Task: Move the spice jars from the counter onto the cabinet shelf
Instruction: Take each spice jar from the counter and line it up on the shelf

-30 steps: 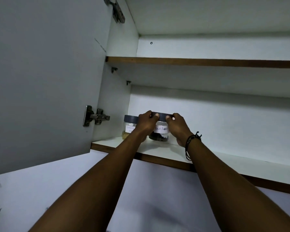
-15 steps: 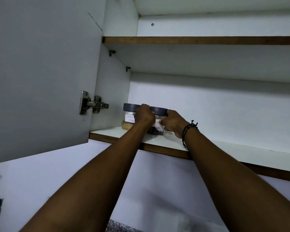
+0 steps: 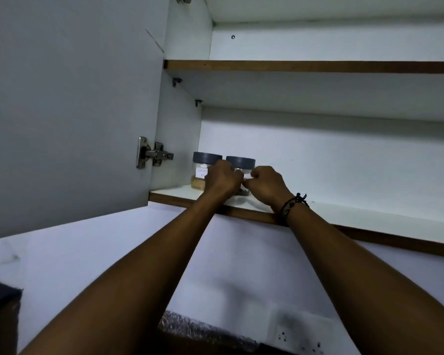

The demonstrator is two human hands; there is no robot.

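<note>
Two clear spice jars with dark grey lids stand side by side at the left end of the lower cabinet shelf (image 3: 356, 216). The left jar (image 3: 203, 170) holds a pale powder and has a white label. The right jar (image 3: 241, 163) holds something dark and is mostly hidden by my hands. My left hand (image 3: 222, 178) and my right hand (image 3: 265, 185) both curl around the right jar's body, fingers closed on it. A dark beaded bracelet sits on my right wrist.
The cabinet door (image 3: 62, 111) hangs open on the left with a metal hinge (image 3: 153, 155). An upper shelf (image 3: 310, 66) runs above. Below are a white wall, a wall socket (image 3: 299, 336) and a speckled counter edge (image 3: 205, 331).
My hands have slid down from the right jar's lid to its body, and the jar now rests on the shelf close to the left jar. The view shifted slightly.
</note>
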